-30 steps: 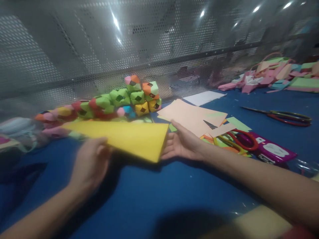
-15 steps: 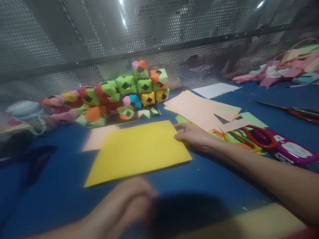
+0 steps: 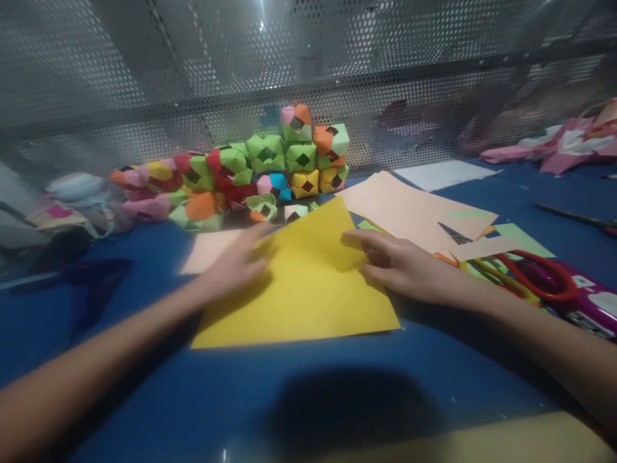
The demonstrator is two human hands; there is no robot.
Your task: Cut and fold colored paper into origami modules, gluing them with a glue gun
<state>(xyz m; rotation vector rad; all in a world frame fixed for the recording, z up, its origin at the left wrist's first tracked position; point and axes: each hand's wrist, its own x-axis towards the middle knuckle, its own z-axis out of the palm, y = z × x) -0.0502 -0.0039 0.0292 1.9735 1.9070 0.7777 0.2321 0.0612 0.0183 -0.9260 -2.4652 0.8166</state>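
Observation:
A sheet of yellow paper (image 3: 294, 302) lies before me on the blue table, its far right corner raised and bent. My left hand (image 3: 241, 257), blurred by motion, is over the paper's left side with its fingers apart. At the right edge is my right hand (image 3: 409, 267), its thumb and forefinger curved around the bent part of the sheet; how firmly they grip is hard to see. A smaller pale pink paper (image 3: 207, 249) shows from behind my left hand, partly covered.
Folded paper cubes (image 3: 303, 157) stand stacked at the back against a perforated metal screen (image 3: 366, 83). To the right are pink sheets (image 3: 414, 212), scissors (image 3: 540, 276) and a purple case (image 3: 600, 302). A dark, blurred object (image 3: 96, 283) lies at the left.
My left hand has moved forward from the near edge to the paper's left side. The paper's far right corner has risen. The view has shifted slightly left.

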